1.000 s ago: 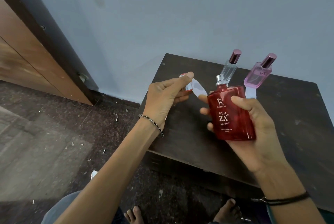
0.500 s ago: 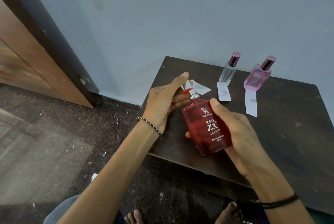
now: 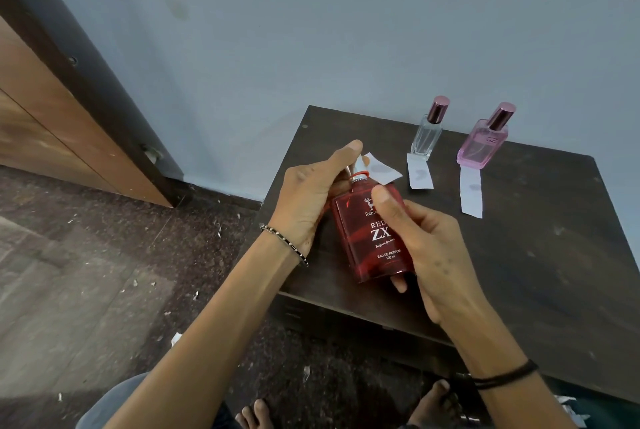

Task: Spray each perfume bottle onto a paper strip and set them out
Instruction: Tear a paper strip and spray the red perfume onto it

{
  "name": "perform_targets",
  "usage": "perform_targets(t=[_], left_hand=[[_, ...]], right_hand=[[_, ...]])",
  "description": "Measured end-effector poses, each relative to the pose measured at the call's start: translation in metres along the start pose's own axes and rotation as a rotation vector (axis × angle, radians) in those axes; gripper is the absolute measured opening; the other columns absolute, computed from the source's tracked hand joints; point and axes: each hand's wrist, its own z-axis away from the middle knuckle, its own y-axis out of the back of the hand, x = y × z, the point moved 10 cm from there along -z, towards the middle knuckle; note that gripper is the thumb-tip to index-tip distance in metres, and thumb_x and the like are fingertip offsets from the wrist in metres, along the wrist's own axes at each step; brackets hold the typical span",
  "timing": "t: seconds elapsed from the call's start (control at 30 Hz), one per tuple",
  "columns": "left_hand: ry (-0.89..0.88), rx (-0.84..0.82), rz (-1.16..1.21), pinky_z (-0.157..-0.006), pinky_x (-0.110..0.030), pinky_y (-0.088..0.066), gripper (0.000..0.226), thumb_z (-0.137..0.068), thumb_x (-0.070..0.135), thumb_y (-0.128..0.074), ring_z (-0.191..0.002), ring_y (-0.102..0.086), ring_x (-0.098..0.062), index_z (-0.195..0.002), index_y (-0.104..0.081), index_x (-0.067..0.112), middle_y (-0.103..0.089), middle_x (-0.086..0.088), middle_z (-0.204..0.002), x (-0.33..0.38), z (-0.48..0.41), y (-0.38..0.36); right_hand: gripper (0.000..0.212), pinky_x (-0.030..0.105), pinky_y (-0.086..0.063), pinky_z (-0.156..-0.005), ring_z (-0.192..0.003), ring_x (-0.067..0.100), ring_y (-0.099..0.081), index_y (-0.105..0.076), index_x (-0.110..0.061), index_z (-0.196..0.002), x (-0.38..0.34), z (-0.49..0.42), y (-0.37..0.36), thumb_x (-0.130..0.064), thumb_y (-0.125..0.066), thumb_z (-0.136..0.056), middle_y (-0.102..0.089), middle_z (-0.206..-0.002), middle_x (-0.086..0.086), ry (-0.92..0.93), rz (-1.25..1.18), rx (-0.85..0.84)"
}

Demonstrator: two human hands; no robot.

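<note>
1. Head view: the red perfume bottle (image 3: 375, 238) is held over the near-left part of the dark worktop (image 3: 540, 255), lower and closer to the person than a second ago, when it was raised in front of the two far bottles.
2. The right hand (image 3: 429, 248) is wrapped around the bottle's right side and back, thumb across the front near the label.
3. The left hand (image 3: 311, 196) is closed around the bottle's neck, index finger extended over the top; whether it holds a cap I cannot tell, since the fingers hide it.
4. The paper strip (image 3: 382, 170) that the left hand held a second ago now lies on the worktop just behind the bottle's neck, with a damp-looking blotch on it.
5. The clear bottle (image 3: 427, 132) and pink bottle (image 3: 483, 143) stand capped at the far edge, each with a marked strip in front: the middle strip (image 3: 420, 174) and the right strip (image 3: 471, 191).
6. Judgement: spraying looks finished for all three; what remains is probably capping the red bottle and standing it behind its strip.
</note>
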Motion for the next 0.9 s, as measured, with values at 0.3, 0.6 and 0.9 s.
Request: perform_targets(t=[0.3,0.6,0.9], left_hand=[[-0.020,-0.015,-0.026,-0.079,-0.038,-0.053,0.084,-0.070,0.053,-0.082,-0.081,-0.056,-0.029,-0.103,-0.060,-0.020,-0.060,-0.018,-0.094,0.002,-0.004,0.004],[-0.046,-0.094,-0.072,-0.075,-0.039,-0.048,0.073,-0.076,0.047,-0.082,-0.076,-0.048,-0.029,-0.084,-0.057,-0.022,-0.051,-0.018,-0.082,0.003,-0.005,-0.001],[-0.053,-0.071,-0.078,-0.068,-0.031,-0.055,0.056,-0.076,0.046,-0.083,-0.066,-0.061,-0.021,-0.081,-0.069,-0.008,-0.063,-0.015,-0.073,-0.003,-0.005,-0.005]], right_hand=[[0.041,0.012,-0.050,-0.049,-0.072,0.002,-0.075,-0.076,-0.051,-0.090,-0.001,0.002,-0.004,-0.045,-0.094,-0.054,-0.081,-0.087,-0.009,0.018,0.006,-0.007],[0.048,0.016,-0.057,-0.060,-0.082,0.004,-0.077,-0.073,-0.055,-0.094,0.000,0.001,0.004,-0.057,-0.094,-0.051,-0.080,-0.092,-0.016,0.054,0.085,0.032],[0.049,0.024,-0.061,-0.070,-0.083,0.000,-0.075,-0.072,-0.050,-0.093,-0.005,0.000,0.013,-0.067,-0.091,-0.050,-0.078,-0.091,-0.022,0.138,0.239,0.110]])
